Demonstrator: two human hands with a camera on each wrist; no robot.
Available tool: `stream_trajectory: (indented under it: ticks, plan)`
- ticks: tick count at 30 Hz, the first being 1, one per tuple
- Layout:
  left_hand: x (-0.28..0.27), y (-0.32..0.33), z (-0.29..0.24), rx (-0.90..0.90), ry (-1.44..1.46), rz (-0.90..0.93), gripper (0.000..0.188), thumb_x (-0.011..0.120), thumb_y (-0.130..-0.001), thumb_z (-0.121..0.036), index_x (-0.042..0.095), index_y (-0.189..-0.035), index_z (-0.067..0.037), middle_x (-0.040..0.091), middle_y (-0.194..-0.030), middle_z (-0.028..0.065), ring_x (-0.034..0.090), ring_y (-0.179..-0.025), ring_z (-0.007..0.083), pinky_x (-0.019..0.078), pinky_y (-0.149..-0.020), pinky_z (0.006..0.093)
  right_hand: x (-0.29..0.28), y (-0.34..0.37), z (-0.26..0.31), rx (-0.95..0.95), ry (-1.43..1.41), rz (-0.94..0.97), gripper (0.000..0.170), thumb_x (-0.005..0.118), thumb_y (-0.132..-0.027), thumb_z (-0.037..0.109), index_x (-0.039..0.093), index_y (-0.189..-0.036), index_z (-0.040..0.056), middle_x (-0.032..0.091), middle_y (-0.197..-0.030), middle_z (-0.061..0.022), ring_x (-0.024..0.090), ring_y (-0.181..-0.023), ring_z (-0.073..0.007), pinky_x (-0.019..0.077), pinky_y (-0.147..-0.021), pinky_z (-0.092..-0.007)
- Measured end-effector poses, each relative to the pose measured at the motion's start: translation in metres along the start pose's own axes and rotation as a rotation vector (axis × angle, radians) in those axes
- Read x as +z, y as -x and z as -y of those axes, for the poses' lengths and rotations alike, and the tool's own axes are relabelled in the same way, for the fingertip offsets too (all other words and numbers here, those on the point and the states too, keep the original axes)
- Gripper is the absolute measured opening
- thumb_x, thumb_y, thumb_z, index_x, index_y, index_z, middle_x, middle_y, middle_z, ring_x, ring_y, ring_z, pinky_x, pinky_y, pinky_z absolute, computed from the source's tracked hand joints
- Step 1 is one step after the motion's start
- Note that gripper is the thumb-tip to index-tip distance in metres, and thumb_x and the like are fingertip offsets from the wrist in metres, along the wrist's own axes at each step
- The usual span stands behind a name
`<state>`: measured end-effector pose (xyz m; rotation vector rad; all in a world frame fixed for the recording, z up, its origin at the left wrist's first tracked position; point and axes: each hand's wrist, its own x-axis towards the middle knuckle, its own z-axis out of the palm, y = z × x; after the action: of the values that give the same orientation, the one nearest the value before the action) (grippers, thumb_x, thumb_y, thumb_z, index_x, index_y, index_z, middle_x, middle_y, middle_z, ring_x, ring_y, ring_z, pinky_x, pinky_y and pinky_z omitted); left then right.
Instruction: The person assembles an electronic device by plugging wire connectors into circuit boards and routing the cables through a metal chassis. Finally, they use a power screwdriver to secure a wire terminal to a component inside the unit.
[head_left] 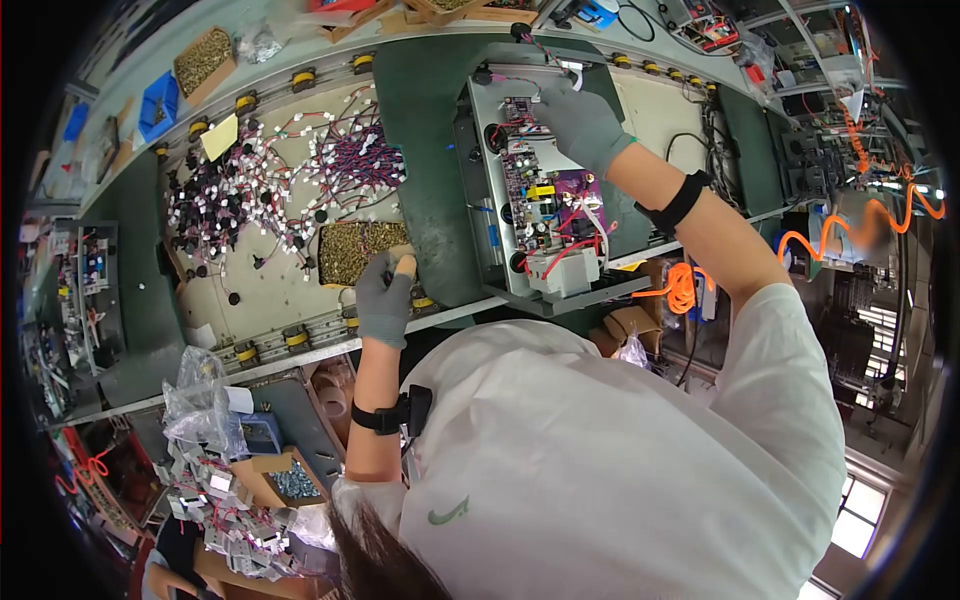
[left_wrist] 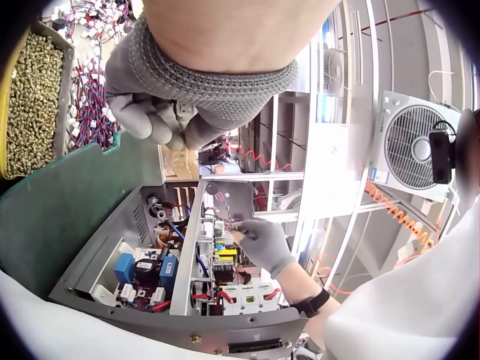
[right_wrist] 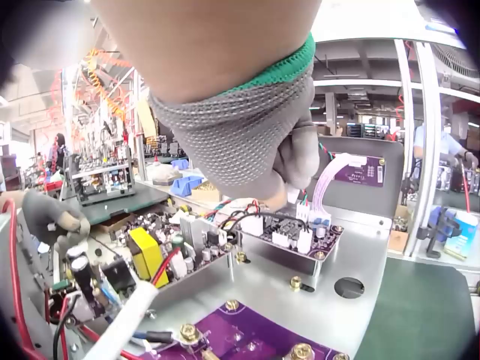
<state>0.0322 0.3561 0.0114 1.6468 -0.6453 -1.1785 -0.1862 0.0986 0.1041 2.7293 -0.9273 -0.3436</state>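
Observation:
My gloved left hand (head_left: 383, 302) is at the near right corner of a bin of small brass fasteners (head_left: 350, 255). Its fingers curl in toward the bare thumb tip, and the left wrist view shows a small silvery piece (left_wrist: 184, 112) between them. My gloved right hand (head_left: 585, 125) reaches into the far end of an open metal chassis (head_left: 540, 285). In the right wrist view its bent fingers (right_wrist: 304, 154) come down at the back edge of a small circuit board (right_wrist: 289, 238), among thin wires (right_wrist: 244, 208). I cannot tell what these fingertips hold.
Heaps of wired connectors (head_left: 355, 150) lie left of the chassis. A yellow transformer (right_wrist: 148, 255) and a purple board (right_wrist: 247, 334) sit inside it. Roller rails (head_left: 290, 340) edge the bench. A blue bin (head_left: 158, 105) stands at the far left, and an orange coiled hose (head_left: 850, 235) hangs right.

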Motion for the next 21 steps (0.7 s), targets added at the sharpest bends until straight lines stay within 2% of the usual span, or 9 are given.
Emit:
stream_trajectory:
  ticks: [1, 3, 4, 8, 11, 13, 15, 17, 21]
  plan:
    - [0.0, 0.0, 0.0, 0.013, -0.027, -0.001, 0.024, 0.062, -0.084, -0.015, 0.064, -0.102, 0.001, 0.06, -0.076, 0.0022, 0.049, -0.066, 0.0076, 0.0402, -0.06, 0.0219, 0.001, 0.0, 0.0, -0.009, -0.002, 0.0, 0.021, 0.059, -0.077, 0.007, 0.068, -0.094, 0.0151, 0.062, -0.099, -0.0076, 0.062, -0.089, -0.026, 0.0495, -0.074, -0.0393]
    - [0.002, 0.0, 0.005, 0.031, 0.001, -0.023, 0.022, 0.062, -0.084, -0.016, 0.064, -0.099, 0.001, 0.059, -0.074, 0.0019, 0.048, -0.065, 0.0077, 0.0401, -0.059, 0.0225, 0.006, -0.001, -0.007, 0.203, -0.294, 0.052, 0.021, 0.06, -0.077, 0.008, 0.068, -0.094, 0.0158, 0.065, -0.089, -0.0083, 0.064, -0.082, -0.0234, 0.0499, -0.072, -0.0359]
    - [0.003, 0.0, 0.009, 0.053, 0.029, -0.039, 0.02, 0.062, -0.084, -0.016, 0.063, -0.095, 0.001, 0.057, -0.071, 0.0017, 0.048, -0.064, 0.0077, 0.04, -0.058, 0.0231, 0.013, -0.001, -0.012, 0.193, -0.419, -0.064, 0.017, 0.061, -0.078, 0.011, 0.069, -0.092, 0.0152, 0.067, -0.084, -0.0082, 0.065, -0.08, -0.0204, 0.0506, -0.068, -0.0326]
    - [-0.004, -0.001, 0.026, 0.054, -0.052, -0.046, 0.017, 0.062, -0.084, -0.016, 0.061, -0.087, 0.001, 0.054, -0.067, 0.0012, 0.048, -0.062, 0.008, 0.0403, -0.057, 0.0247, 0.024, 0.002, -0.022, 0.309, -0.739, 0.012, 0.013, 0.063, -0.078, 0.011, 0.07, -0.088, 0.0129, 0.068, -0.085, -0.0085, 0.066, -0.08, -0.0203, 0.0518, -0.066, -0.0317]
    - [-0.004, 0.002, 0.024, 0.072, -0.049, -0.063, 0.019, 0.063, -0.083, -0.017, 0.057, -0.081, 0.001, 0.051, -0.065, 0.0004, 0.047, -0.061, 0.0079, 0.0401, -0.055, 0.0257, 0.024, 0.004, -0.022, 0.31, -0.768, -0.017, 0.015, 0.062, -0.078, 0.008, 0.07, -0.089, 0.0126, 0.068, -0.086, -0.0089, 0.066, -0.08, -0.0218, 0.0514, -0.067, -0.0321]
    - [-0.005, 0.007, 0.006, -0.047, -0.023, -0.047, 0.02, 0.063, -0.083, -0.017, 0.059, -0.085, 0.002, 0.052, -0.066, 0.001, 0.047, -0.062, 0.0079, 0.0399, -0.056, 0.0256, 0.027, 0.003, -0.023, 0.302, -0.74, -0.005, 0.015, 0.061, -0.077, 0.008, 0.07, -0.089, 0.0131, 0.068, -0.087, -0.0086, 0.065, -0.081, -0.023, 0.0509, -0.068, -0.0331]
    - [-0.004, 0.006, 0.01, -0.036, -0.007, -0.043, 0.021, 0.063, -0.083, -0.018, 0.06, -0.089, 0.002, 0.053, -0.068, 0.0014, 0.048, -0.063, 0.0081, 0.04, -0.056, 0.0253, 0.026, 0.003, -0.022, 0.297, -0.712, 0.004, 0.016, 0.06, -0.077, 0.008, 0.069, -0.089, 0.0136, 0.067, -0.088, -0.0082, 0.065, -0.081, -0.0242, 0.0504, -0.068, -0.034]
    - [-0.005, 0.004, 0.016, -0.026, 0.008, -0.041, 0.022, 0.063, -0.083, -0.018, 0.062, -0.092, 0.002, 0.055, -0.069, 0.0018, 0.048, -0.063, 0.0084, 0.04, -0.057, 0.0251, 0.02, 0.002, -0.016, 0.294, -0.48, 0.047, 0.019, 0.058, -0.077, 0.007, 0.068, -0.091, 0.0159, 0.067, -0.089, -0.0075, 0.064, -0.082, -0.0266, 0.0492, -0.07, -0.0365]
    - [-0.007, 0.001, 0.026, 0.003, -0.016, -0.035, 0.025, 0.062, -0.084, -0.018, 0.064, -0.1, 0.0, 0.06, -0.076, 0.0028, 0.05, -0.066, 0.0089, 0.0418, -0.061, 0.0238, 0.006, 0.005, -0.014, 0.322, -0.466, 0.065, 0.022, 0.057, -0.077, 0.006, 0.068, -0.092, 0.0181, 0.066, -0.088, -0.0073, 0.063, -0.083, -0.0274, 0.0485, -0.07, -0.038]
